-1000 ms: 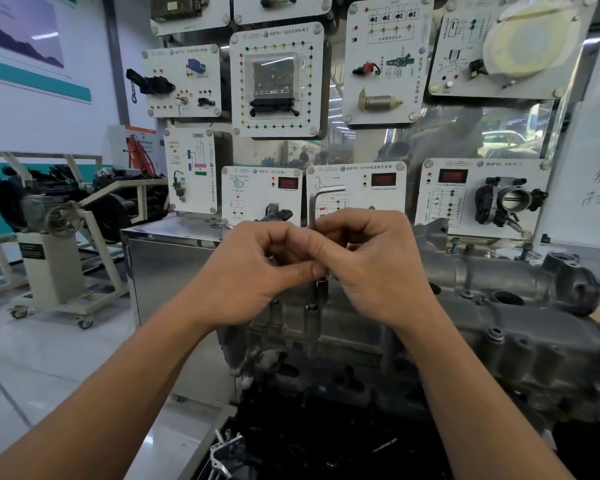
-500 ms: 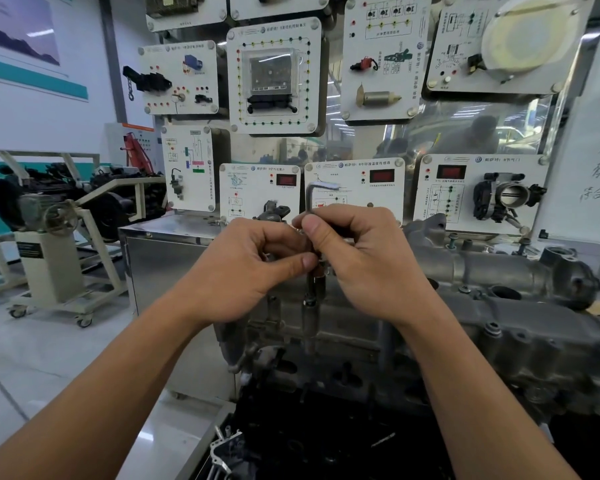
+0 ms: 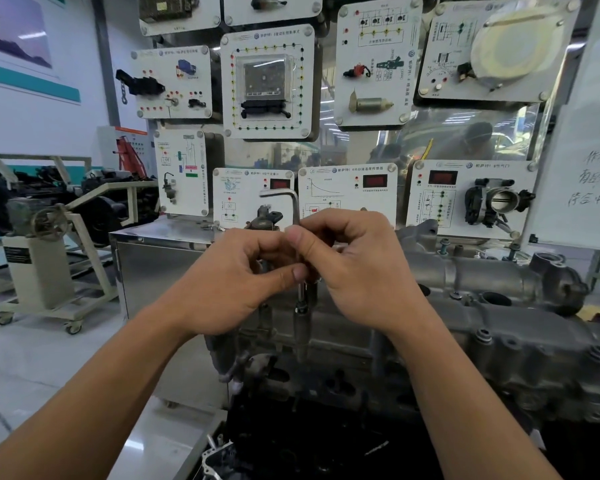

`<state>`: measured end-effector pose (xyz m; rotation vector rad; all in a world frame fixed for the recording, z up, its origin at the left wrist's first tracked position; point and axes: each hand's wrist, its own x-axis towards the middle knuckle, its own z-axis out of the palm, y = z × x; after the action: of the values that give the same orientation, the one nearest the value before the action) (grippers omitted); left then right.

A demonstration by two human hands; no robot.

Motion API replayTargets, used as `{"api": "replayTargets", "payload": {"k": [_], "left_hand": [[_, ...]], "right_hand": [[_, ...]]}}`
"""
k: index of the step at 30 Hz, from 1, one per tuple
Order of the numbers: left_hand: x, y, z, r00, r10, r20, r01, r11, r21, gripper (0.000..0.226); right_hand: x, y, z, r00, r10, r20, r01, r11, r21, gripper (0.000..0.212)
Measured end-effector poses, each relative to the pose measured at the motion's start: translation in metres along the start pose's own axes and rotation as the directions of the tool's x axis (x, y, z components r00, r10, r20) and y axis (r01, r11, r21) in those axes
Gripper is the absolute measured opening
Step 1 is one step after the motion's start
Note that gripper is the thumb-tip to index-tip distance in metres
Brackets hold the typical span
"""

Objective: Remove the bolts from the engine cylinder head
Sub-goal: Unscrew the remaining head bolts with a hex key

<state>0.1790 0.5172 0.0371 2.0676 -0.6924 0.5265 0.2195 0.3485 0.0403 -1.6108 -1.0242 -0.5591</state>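
Silver L-shaped steel hex key (image 3: 297,216) upright, short arm on top pointing left, long shaft running straight down to dark bolt head (image 3: 301,308) just below both hands, at near-left end of grey cast-metal cylinder head (image 3: 499,327). Left hand (image 3: 229,282) and right hand (image 3: 357,268) equally near, fingertips curled tight, pinching shaft from either side. Probably spinning the bolt out.

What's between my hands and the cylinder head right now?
Head view: the shaft of the hex key, running down from left hand and right hand into a bolt on the cylinder head.
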Motion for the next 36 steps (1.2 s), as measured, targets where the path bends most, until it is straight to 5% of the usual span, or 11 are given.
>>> {"api": "replayTargets", "payload": {"k": [5,14,25,36], "left_hand": [[0.001,-0.001,-0.001,1.0,-0.01,-0.009,0.009,0.998,-0.059,0.022],[0.003,-0.001,0.008,0.99,0.025,-0.141,-0.032,0.998,-0.052,0.023],[-0.001,0.0,-0.001,1.0,-0.001,-0.014,0.0,0.997,-0.073,0.025],[0.003,0.0,0.007,0.994,0.037,-0.107,-0.046,0.995,-0.086,0.013]], "right_hand": [[-0.001,-0.001,0.0,0.996,0.034,0.078,-0.031,0.999,-0.043,0.019],[-0.002,-0.003,0.003,0.995,0.011,-0.101,-0.004,0.998,0.069,0.007],[0.0,-0.003,0.0,0.998,-0.004,0.058,0.007,0.998,-0.055,0.013],[0.0,-0.003,0.01,0.992,0.043,-0.119,-0.033,0.996,0.086,0.006]]}}
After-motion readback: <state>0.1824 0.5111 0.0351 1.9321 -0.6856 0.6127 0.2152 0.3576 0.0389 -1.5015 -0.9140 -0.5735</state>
